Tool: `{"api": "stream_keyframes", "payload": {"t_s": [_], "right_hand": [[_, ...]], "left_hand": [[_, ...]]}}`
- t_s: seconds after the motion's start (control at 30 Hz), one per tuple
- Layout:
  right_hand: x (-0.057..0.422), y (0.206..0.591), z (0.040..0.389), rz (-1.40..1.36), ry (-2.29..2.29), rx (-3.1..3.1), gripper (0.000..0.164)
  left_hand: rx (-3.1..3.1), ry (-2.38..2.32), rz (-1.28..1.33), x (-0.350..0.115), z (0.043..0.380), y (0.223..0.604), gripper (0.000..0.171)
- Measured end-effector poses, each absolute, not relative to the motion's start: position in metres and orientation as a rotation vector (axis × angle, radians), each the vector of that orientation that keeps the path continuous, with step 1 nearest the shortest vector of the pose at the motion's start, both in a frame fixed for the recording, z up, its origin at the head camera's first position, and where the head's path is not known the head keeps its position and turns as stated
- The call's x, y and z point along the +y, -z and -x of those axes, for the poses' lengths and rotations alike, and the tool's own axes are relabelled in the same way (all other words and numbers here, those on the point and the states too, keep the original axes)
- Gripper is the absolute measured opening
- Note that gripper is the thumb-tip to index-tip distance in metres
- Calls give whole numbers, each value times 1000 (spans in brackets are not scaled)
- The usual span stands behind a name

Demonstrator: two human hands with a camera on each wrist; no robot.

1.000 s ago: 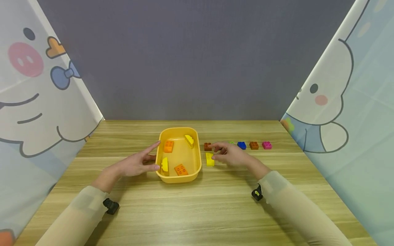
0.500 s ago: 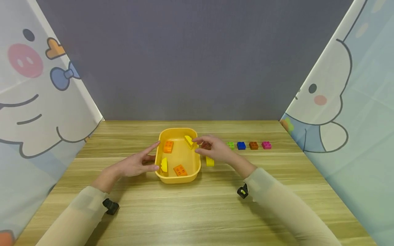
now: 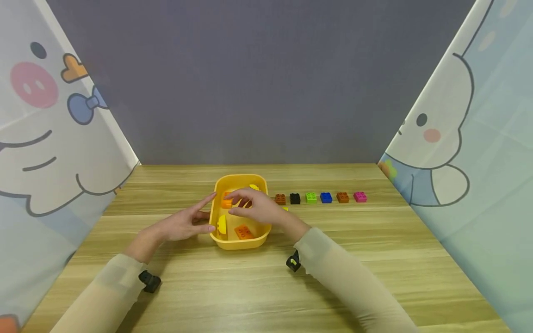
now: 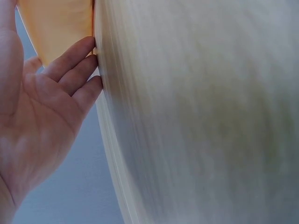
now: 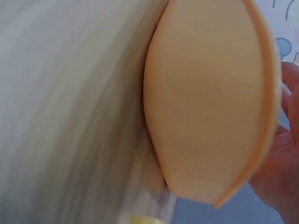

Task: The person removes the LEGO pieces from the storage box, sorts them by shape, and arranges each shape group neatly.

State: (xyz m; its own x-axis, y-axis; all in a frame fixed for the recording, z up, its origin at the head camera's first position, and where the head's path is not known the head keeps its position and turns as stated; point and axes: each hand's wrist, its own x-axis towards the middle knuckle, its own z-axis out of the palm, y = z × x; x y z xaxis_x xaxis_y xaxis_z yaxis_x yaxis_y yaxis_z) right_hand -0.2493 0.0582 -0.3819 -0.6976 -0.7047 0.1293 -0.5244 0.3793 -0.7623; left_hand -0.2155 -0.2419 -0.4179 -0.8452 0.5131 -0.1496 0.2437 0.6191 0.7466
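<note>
A yellow-orange plastic tray (image 3: 241, 246) stands on the table with building bricks in it. My left hand (image 3: 179, 225) lies along its left wall, thumb and forefinger spread to the rim. In the left wrist view the fingers (image 4: 77, 70) are nearly straight against the tray. My right hand (image 3: 259, 207) reaches over the right rim, its loosely bent fingertips beside an orange brick (image 3: 226, 203) and nothing seen between them. Also inside are a rounded yellow brick (image 3: 222, 224), a flatter orange brick (image 3: 244, 232) and another yellow brick (image 3: 254, 187), mostly hidden by the right hand.
Right of the tray runs a row of small bricks: brown (image 3: 280, 199), black (image 3: 294, 198), green (image 3: 311, 197), blue (image 3: 326, 197), another brown (image 3: 343, 197) and pink (image 3: 360, 197). A yellow brick (image 3: 285, 209) in front of the row is mostly covered by the right wrist.
My right hand has moved left, from over the yellow brick beside the tray to inside the tray near the orange brick. The black and green bricks now show fully. My left hand stays put.
</note>
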Motion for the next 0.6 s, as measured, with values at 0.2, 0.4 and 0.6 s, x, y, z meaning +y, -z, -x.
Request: {"api": "stream_keyframes", "payload": {"t_s": [0.2,0.4,0.6], "right_hand": [[44,392,247,1034,1207,2383,46],[42,397,244,1096,1070,2389,45],[41,400,243,1176,814,2458,43]], "left_hand": [[2501,-1059,-632,-244,215,417,101],[2507,-1056,-614,-245,214,416,101],[2527,-1033,-630,-244,216,418,101]]}}
